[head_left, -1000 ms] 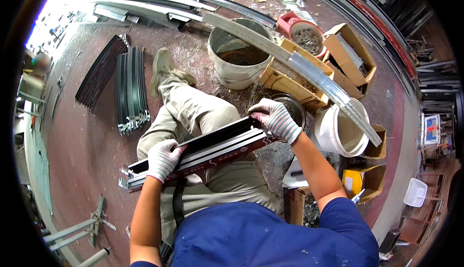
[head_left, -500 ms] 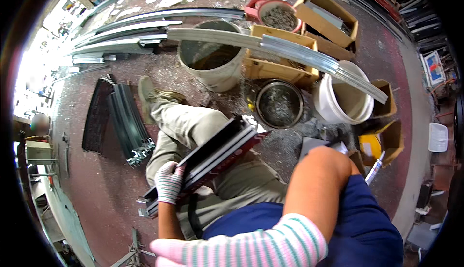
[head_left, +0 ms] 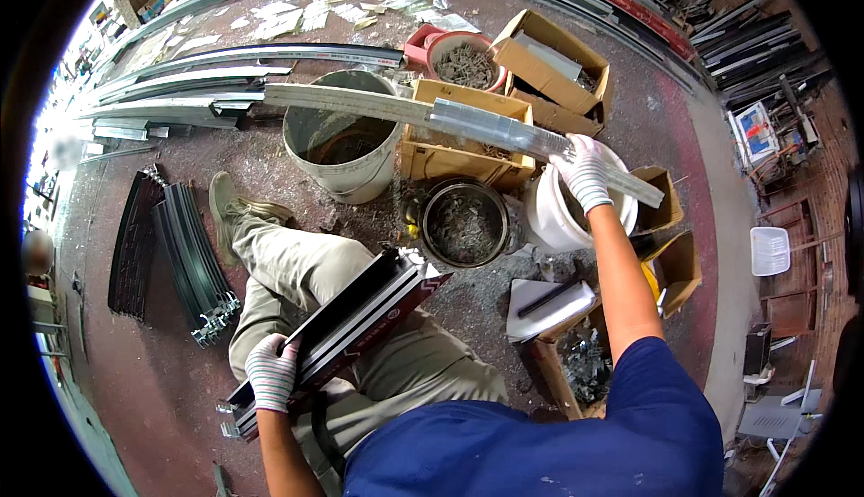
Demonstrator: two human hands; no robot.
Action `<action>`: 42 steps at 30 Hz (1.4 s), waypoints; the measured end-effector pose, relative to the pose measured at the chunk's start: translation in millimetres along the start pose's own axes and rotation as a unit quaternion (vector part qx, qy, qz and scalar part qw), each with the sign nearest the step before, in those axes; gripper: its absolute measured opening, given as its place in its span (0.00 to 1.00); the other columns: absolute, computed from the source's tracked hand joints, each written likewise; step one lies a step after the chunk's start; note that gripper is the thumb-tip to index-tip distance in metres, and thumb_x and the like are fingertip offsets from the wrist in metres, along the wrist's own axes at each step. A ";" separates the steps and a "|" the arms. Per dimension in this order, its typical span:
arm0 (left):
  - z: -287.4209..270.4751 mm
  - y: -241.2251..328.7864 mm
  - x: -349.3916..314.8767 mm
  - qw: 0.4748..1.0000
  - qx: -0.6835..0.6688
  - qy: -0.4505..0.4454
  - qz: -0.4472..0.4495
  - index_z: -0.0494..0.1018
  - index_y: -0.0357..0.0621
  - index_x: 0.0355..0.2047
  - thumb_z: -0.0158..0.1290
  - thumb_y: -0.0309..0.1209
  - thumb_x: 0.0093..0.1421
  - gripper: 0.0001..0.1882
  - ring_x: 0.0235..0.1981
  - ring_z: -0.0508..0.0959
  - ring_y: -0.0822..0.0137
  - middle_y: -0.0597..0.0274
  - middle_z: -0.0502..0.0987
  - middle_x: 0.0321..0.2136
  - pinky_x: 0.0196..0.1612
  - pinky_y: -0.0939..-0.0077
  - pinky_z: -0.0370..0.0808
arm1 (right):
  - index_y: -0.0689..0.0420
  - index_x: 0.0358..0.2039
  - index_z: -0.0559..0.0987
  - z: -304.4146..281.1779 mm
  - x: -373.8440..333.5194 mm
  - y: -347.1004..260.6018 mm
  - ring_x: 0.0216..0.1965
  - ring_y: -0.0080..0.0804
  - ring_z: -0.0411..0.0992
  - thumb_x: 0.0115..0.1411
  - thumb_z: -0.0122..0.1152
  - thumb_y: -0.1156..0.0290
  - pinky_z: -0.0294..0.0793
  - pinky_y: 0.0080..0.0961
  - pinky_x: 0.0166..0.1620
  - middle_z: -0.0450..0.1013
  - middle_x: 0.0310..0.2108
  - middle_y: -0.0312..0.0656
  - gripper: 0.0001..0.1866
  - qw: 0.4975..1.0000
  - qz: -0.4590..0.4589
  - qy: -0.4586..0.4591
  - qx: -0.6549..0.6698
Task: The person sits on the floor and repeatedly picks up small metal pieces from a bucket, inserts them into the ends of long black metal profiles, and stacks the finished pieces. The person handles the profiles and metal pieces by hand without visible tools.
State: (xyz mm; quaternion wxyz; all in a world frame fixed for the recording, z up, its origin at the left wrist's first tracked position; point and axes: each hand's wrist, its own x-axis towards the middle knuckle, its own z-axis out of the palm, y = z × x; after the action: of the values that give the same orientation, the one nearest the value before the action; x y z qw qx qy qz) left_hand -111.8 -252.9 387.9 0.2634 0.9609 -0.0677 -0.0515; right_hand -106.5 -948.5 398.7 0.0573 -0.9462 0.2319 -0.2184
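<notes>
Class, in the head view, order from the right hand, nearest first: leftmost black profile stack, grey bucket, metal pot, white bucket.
1. White bucket, overlapped by the right hand
2. Metal pot, left of that
3. Grey bucket, farther left
4. Leftmost black profile stack, far left

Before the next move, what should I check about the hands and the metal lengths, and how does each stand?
1. Left hand closed on the profile bundle: ok, it grips the end nearer the person's left.
2. Bundle supported: ok, it lies across the person's trousers.
3. Both hands on the bundle: not ok, the right hand is away from it, at the long metal bar.
4. Right hand's grip closed: cannot tell, its fingertips are unclear over the bar and white bucket.
5. Striped gloves on both hands: ok.
</notes>
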 end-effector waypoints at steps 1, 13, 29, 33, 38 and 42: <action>-3.8 6.1 -3.0 1.000 -0.005 0.005 -0.006 0.81 0.39 0.30 0.67 0.41 0.62 0.16 0.25 0.79 0.48 0.47 0.79 0.23 0.34 0.58 0.76 | 0.57 0.61 0.77 5.1 1.3 9.6 0.63 0.48 0.70 0.49 0.80 0.51 0.69 0.43 0.68 0.73 0.61 0.49 0.42 0.998 0.001 -0.026 -0.055; -1.6 1.2 -2.4 1.000 0.007 0.001 -0.016 0.82 0.40 0.30 0.67 0.42 0.61 0.16 0.24 0.78 0.52 0.50 0.79 0.22 0.33 0.60 0.75 | 0.52 0.67 0.73 25.8 5.5 28.2 0.68 0.49 0.65 0.47 0.82 0.53 0.61 0.45 0.73 0.69 0.66 0.44 0.47 0.992 -0.012 -0.073 -0.104; 1.7 -2.5 -1.9 1.000 0.002 0.008 -0.014 0.82 0.41 0.29 0.67 0.43 0.61 0.16 0.24 0.79 0.51 0.50 0.79 0.23 0.33 0.59 0.75 | 0.56 0.61 0.78 -4.1 -3.6 30.0 0.65 0.49 0.67 0.49 0.80 0.53 0.62 0.47 0.71 0.71 0.62 0.47 0.41 0.992 -0.071 -0.046 -0.092; 1.6 0.2 -4.2 1.000 0.005 0.017 -0.010 0.82 0.41 0.29 0.67 0.42 0.60 0.16 0.25 0.79 0.50 0.50 0.79 0.23 0.34 0.58 0.75 | 0.59 0.59 0.77 -18.2 -16.0 15.7 0.62 0.50 0.68 0.48 0.80 0.52 0.62 0.48 0.70 0.73 0.60 0.48 0.41 0.994 -0.107 0.018 -0.032; -2.6 6.1 -10.8 0.996 0.046 0.065 0.050 0.79 0.44 0.25 0.68 0.40 0.58 0.14 0.28 0.79 0.47 0.52 0.78 0.24 0.35 0.55 0.74 | 0.61 0.58 0.76 -34.4 -55.2 -62.8 0.58 0.53 0.71 0.50 0.80 0.56 0.67 0.49 0.66 0.74 0.56 0.53 0.38 0.965 -0.200 0.088 0.147; -7.8 22.8 -17.1 0.986 0.055 0.121 0.100 0.79 0.48 0.26 0.69 0.38 0.55 0.11 0.31 0.79 0.49 0.55 0.78 0.24 0.36 0.55 0.74 | 0.62 0.59 0.76 -43.5 -103.2 -137.6 0.54 0.35 0.75 0.59 0.76 0.60 0.74 0.34 0.61 0.73 0.55 0.45 0.32 0.855 -0.111 -0.062 0.503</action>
State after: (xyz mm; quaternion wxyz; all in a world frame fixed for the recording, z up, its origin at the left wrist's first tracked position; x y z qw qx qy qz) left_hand -129.9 -265.8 407.4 0.2202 0.9614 -0.1341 0.0956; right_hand -150.8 -779.0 426.7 0.5153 -0.8193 -0.0199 -0.2506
